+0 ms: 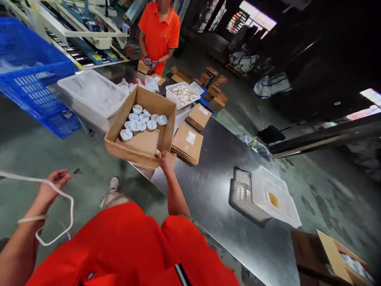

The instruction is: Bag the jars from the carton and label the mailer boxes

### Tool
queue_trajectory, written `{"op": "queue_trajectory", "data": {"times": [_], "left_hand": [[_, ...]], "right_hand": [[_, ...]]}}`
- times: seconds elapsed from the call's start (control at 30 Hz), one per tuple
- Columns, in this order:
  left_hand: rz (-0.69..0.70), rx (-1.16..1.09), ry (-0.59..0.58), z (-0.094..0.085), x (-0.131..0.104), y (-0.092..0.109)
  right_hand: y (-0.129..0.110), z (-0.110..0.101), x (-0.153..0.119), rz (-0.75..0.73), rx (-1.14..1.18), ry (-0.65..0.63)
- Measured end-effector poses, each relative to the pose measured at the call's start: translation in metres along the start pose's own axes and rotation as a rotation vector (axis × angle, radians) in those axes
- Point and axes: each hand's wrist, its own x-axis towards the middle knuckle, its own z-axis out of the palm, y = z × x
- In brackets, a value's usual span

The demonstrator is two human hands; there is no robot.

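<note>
My right hand (167,161) grips the near right corner of an open cardboard box (114,140). Several round white containers with printed tops (136,126) lie loose inside, mostly toward the box's left and far side. The box rests at the edge of the metal table, tilted in view. Off to the left, my left hand (56,183) hangs over the floor, away from the box, its fingers loosely extended with nothing visible in them. A white cord (67,195) crosses in front of that hand and wrist.
Flat cardboard stacks (186,149) lie right of the box. Behind are a white basket of small pieces (178,104) and a white crate (86,85). Blue crates (32,85) stand left. Clear plastic containers (276,198) sit farther right on the metal table (208,190). A co-worker (160,31) handles a small box.
</note>
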Motion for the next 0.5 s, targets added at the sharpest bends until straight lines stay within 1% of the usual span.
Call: {"op": "queue_trajectory", "data": {"times": [0.07,0.1,0.17,0.2,0.27,0.33,0.37,0.43,0.5], "left_hand": [[-0.014,-0.046,-0.073,0.009,0.045,0.021],[-0.019,-0.061,-0.1,0.012,0.065,0.033],[-0.011,-0.055,-0.132,0.014,0.106,0.06],[0.012,-0.036,-0.14,0.014,0.127,0.076],[0.104,0.052,-0.157,0.012,0.175,0.113],[0.228,0.197,-0.173,0.012,0.228,0.153],[0.277,0.279,-0.175,0.013,0.256,0.173],[0.322,0.357,-0.178,0.019,0.314,0.211],[0.368,0.474,-0.211,0.033,0.369,0.243]], "right_hand": [[0.007,-0.01,0.008,0.112,-0.047,-0.049],[0.005,-0.015,0.014,0.164,-0.071,-0.075],[-0.009,-0.027,0.033,0.21,-0.101,-0.119],[-0.02,-0.032,0.045,0.195,-0.089,-0.136],[-0.048,-0.038,0.07,0.092,0.019,-0.173],[-0.081,-0.038,0.094,-0.076,0.22,-0.23],[-0.098,-0.035,0.105,-0.154,0.325,-0.262],[-0.132,-0.024,0.121,-0.271,0.465,-0.293],[-0.166,-0.009,0.134,-0.294,0.496,-0.274]]}}
